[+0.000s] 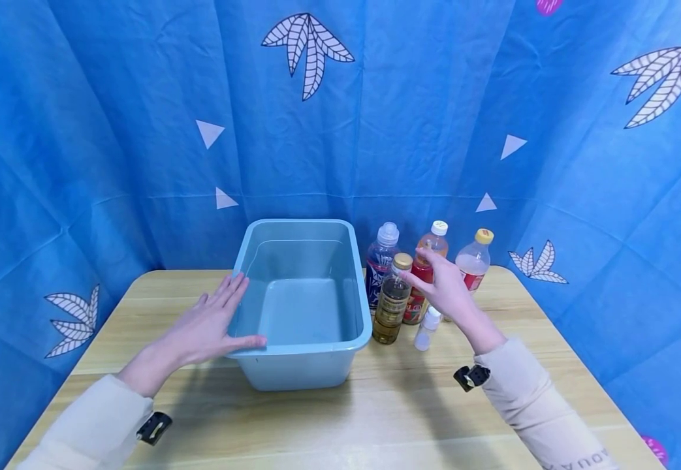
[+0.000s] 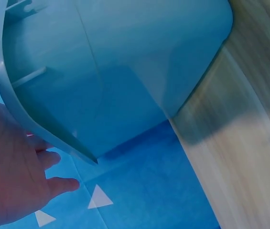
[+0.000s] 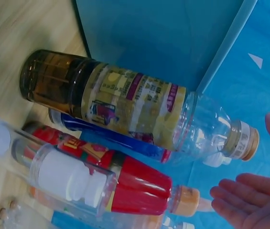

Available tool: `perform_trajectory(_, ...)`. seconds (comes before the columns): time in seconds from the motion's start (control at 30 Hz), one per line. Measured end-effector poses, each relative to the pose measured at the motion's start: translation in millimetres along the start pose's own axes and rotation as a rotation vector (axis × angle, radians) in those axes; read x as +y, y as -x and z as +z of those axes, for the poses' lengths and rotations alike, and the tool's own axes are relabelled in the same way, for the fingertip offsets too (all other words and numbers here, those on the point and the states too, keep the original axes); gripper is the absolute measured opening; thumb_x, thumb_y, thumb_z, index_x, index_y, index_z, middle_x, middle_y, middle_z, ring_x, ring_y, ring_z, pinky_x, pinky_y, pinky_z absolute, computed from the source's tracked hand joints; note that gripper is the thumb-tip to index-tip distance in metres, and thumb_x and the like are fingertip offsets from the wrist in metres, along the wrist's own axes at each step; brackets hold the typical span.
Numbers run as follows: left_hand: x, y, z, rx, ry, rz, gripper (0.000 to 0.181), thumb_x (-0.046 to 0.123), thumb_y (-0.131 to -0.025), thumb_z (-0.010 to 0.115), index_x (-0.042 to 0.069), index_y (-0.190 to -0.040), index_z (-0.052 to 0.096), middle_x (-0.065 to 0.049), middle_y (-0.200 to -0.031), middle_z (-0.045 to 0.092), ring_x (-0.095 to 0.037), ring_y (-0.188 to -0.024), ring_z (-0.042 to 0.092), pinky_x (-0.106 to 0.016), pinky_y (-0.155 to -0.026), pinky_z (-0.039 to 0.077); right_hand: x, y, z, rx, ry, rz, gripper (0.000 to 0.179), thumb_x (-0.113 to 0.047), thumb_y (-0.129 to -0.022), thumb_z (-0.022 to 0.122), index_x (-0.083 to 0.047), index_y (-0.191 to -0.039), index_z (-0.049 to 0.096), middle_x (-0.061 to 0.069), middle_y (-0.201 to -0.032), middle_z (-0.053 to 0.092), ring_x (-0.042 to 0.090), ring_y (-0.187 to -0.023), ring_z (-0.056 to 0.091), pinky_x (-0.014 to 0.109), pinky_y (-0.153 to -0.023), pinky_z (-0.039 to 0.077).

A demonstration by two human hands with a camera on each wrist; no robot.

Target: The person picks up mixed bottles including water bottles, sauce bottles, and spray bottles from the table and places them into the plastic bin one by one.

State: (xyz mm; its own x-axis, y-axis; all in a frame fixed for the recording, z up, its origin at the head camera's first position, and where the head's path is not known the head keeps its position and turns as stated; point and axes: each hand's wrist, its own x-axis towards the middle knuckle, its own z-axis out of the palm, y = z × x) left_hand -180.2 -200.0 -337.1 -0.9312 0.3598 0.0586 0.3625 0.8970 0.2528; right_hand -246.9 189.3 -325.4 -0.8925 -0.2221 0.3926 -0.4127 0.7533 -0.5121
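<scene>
A light blue plastic basin (image 1: 301,367) stands on the wooden table. My left hand (image 1: 213,321) lies at its left side with the fingers straight, the thumb at the front rim; in the left wrist view the hand (image 2: 15,167) is beside the rim (image 2: 34,126). My right hand (image 1: 447,285) is spread at the bottles, its thumb close to the gold cap of a half-full brown drink bottle (image 1: 392,305). In the right wrist view that bottle's cap (image 3: 245,141) shows apart from the right hand (image 3: 259,195), which has nothing in it.
Behind stand a blue-labelled bottle (image 1: 380,264), a bottle with a white cap (image 1: 439,228) and a yellow-capped bottle (image 1: 474,261). A red-labelled bottle (image 3: 142,183) and a small clear bottle (image 1: 426,331) with a white cap are close by. Blue curtain (image 1: 411,130) surrounds the table (image 1: 364,418).
</scene>
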Motion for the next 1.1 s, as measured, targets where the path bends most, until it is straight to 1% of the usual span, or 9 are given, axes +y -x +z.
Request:
perform_trajectory(0.13,0.9,0.8,1.1,-0.001,0.007,0.007,0.110,0.074,-0.069,0.046,0.002,-0.142,0.009,-0.018,-0.146,0.007,-0.036,-0.132,0.005,-0.062,-0.098,0.013,-0.4,1.3,2.7,0.011,-0.013,-0.002,0.063,-0.039,-0.081,0.062,0.002,-0.125,0.045,0.020,-0.120,0.051,0.034,-0.107,0.050,0.046,-0.085,0.043)
perform_trajectory(0.23,1.1,1.0,1.1,-0.003,0.006,0.009,0.110,0.074,-0.069,0.047,0.000,-0.141,0.009,-0.019,-0.146,0.007,-0.036,-0.132,0.005,-0.062,-0.098,0.013,0.0,1.4,5.0,-0.005,-0.027,0.009,0.062,-0.039,-0.082,0.061,0.002,-0.126,0.045,0.020,-0.122,0.050,0.033,-0.110,0.048,0.046,-0.088,0.041)
perform_trajectory(0.37,0.9,0.9,1.9,-0.009,0.010,0.006,0.110,0.072,-0.069,0.049,-0.001,-0.141,0.009,-0.020,-0.146,0.007,-0.037,-0.132,0.005,-0.062,-0.098,0.013,0.3,0.7,8.4,-0.026,-0.052,0.020,0.063,-0.040,-0.082,0.059,0.003,-0.126,0.044,0.021,-0.124,0.049,0.033,-0.111,0.048,0.046,-0.087,0.042)
perform_trajectory(0.5,0.4,0.8,2.8,-0.021,0.017,-0.002,0.112,0.074,-0.068,0.048,-0.002,-0.141,0.009,-0.020,-0.146,0.006,-0.036,-0.132,0.004,-0.062,-0.098,0.013,0.6,-0.5,10.7,-0.027,-0.072,0.023,0.063,-0.040,-0.082,0.060,0.002,-0.126,0.045,0.020,-0.121,0.051,0.032,-0.105,0.053,0.044,-0.083,0.046)
perform_trajectory(0.7,0.1,1.5,2.8,-0.033,0.016,0.004,0.112,0.073,-0.069,0.047,-0.004,-0.140,0.009,-0.021,-0.146,0.005,-0.037,-0.132,0.005,-0.060,-0.099,0.014,2.1,-5.6,13.4,-0.034,-0.129,0.022,0.056,-0.035,-0.083,0.060,0.002,-0.123,0.047,0.019,-0.111,0.058,0.030,-0.096,0.058,0.042,-0.077,0.049)
perform_trajectory(0.8,0.3,2.0,2.5,-0.041,0.013,0.004,0.112,0.074,-0.069,0.046,-0.005,-0.140,0.009,-0.021,-0.146,0.004,-0.037,-0.132,0.006,-0.058,-0.100,0.014,2.5,-7.4,14.7,-0.032,-0.151,0.028,0.054,-0.034,-0.084,0.060,0.002,-0.122,0.048,0.019,-0.109,0.059,0.030,-0.094,0.059,0.041,-0.077,0.049)
perform_trajectory(1.1,0.1,1.6,2.8,-0.048,0.014,0.002,0.112,0.074,-0.069,0.046,-0.005,-0.140,0.008,-0.020,-0.146,0.004,-0.036,-0.132,0.006,-0.057,-0.100,0.015,4.3,-7.0,17.7,-0.035,-0.221,0.062,0.050,-0.034,-0.084,0.060,0.000,-0.120,0.051,0.017,-0.109,0.059,0.029,-0.095,0.059,0.041,-0.079,0.049)
